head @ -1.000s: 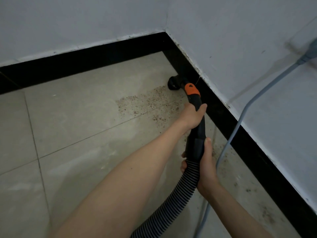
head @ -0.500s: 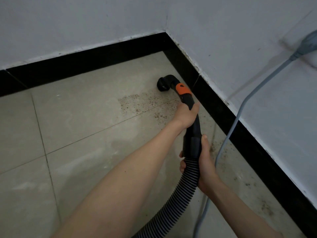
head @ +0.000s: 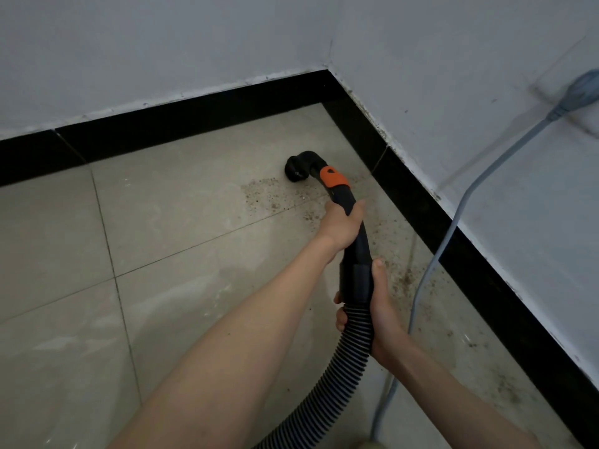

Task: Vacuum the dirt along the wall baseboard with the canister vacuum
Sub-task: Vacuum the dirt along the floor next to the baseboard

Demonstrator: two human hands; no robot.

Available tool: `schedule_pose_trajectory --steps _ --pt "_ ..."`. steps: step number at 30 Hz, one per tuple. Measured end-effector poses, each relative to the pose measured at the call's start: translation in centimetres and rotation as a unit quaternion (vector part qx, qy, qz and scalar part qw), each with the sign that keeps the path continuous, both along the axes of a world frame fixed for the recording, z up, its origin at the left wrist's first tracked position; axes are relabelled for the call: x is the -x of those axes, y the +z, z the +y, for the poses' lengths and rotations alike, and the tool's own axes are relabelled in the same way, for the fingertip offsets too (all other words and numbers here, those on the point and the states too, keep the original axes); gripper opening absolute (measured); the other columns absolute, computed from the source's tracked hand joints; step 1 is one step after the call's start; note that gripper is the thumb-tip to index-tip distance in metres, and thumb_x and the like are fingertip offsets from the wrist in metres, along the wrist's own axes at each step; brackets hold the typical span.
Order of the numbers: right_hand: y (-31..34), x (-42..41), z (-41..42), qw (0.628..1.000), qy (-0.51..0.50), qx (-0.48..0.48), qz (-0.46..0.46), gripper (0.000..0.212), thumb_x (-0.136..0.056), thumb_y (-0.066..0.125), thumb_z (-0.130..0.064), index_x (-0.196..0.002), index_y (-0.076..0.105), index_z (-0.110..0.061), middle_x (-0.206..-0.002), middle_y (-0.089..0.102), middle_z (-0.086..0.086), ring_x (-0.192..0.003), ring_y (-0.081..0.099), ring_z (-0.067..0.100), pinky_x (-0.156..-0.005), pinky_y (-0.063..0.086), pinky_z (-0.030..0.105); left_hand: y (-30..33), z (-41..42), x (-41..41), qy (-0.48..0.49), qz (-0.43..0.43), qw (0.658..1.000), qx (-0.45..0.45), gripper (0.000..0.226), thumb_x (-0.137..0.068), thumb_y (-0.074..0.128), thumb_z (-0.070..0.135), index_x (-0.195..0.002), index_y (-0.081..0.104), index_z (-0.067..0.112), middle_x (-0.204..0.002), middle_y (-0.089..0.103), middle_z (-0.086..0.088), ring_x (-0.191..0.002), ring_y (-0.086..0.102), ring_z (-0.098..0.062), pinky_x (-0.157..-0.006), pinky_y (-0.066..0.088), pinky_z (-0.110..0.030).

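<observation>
A black vacuum wand with an orange collar (head: pixel 334 177) ends in a round nozzle (head: pixel 295 171) set on the tiled floor near the room corner. My left hand (head: pixel 343 223) grips the wand just below the collar. My right hand (head: pixel 379 306) grips the black cuff where the ribbed hose (head: pixel 343 371) joins it. Brown dirt specks (head: pixel 269 196) lie just in front of the nozzle, and more dirt (head: pixel 405 277) runs along the black baseboard (head: pixel 431 218) on the right. The canister is out of view.
A grey power cord (head: pixel 453 228) hangs from a plug (head: pixel 583 90) on the right wall and drops to the floor beside my right arm. A second black baseboard (head: pixel 181 124) runs along the far wall. Beige tiles (head: pixel 162 205) spread to the left.
The nozzle has moved left, away from the right baseboard and out along the edge of the dirt patch. Both hands kept their grip and followed it.
</observation>
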State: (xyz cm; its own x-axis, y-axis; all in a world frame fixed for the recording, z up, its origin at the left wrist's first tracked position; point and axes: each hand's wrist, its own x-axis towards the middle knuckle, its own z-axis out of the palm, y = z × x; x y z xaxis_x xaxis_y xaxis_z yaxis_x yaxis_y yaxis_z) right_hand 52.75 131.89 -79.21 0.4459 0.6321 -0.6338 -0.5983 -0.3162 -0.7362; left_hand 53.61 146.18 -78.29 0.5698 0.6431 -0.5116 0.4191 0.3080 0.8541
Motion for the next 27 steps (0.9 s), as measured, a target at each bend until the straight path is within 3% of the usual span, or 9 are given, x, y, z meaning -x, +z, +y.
schedule_pose_trajectory --steps 7,15,20,27 --pt "0.0 0.8 0.0 1.0 0.024 0.011 0.001 0.075 -0.073 0.043 -0.073 -0.103 0.06 -0.006 -0.069 0.059 0.014 -0.041 0.048 0.019 -0.041 0.043 0.027 0.3 0.0 1.5 0.032 -0.002 0.999 0.013 0.064 -0.098 0.042 0.042 -0.143 0.021 0.002 -0.133 0.05 -0.013 -0.115 0.052 -0.028 -0.085 0.044 -0.031" --pt "0.2 1.8 0.6 0.998 0.062 0.019 0.006 0.081 -0.067 0.045 -0.074 -0.1 0.059 -0.001 -0.064 0.059 0.012 -0.041 0.049 0.019 -0.041 0.043 0.027 0.3 0.8 3.6 0.06 0.013 0.998 0.008 0.064 -0.099 0.041 0.043 -0.143 0.021 0.001 -0.135 0.048 -0.014 -0.117 0.051 -0.029 -0.088 0.044 -0.033" --pt "0.5 2.5 1.1 0.997 0.08 0.015 0.004 0.074 -0.078 0.042 -0.071 -0.092 0.06 -0.001 -0.062 0.058 0.013 -0.041 0.048 0.019 -0.041 0.042 0.026 0.3 1.3 4.9 0.087 0.009 0.996 0.009 0.062 -0.098 0.042 0.044 -0.14 0.025 0.002 -0.132 0.05 -0.014 -0.112 0.053 -0.028 -0.083 0.043 -0.031" --pt "0.8 3.2 1.2 0.993 0.11 0.03 -0.041 0.074 -0.089 0.04 -0.067 -0.099 0.062 0.003 -0.064 0.06 0.013 -0.043 0.051 0.021 -0.042 0.044 0.027 0.1 1.6 6.4 0.111 0.007 0.994 0.003 0.059 -0.097 0.043 0.045 -0.136 0.033 0.001 -0.119 0.054 -0.009 -0.096 0.052 -0.02 -0.076 0.041 -0.028"
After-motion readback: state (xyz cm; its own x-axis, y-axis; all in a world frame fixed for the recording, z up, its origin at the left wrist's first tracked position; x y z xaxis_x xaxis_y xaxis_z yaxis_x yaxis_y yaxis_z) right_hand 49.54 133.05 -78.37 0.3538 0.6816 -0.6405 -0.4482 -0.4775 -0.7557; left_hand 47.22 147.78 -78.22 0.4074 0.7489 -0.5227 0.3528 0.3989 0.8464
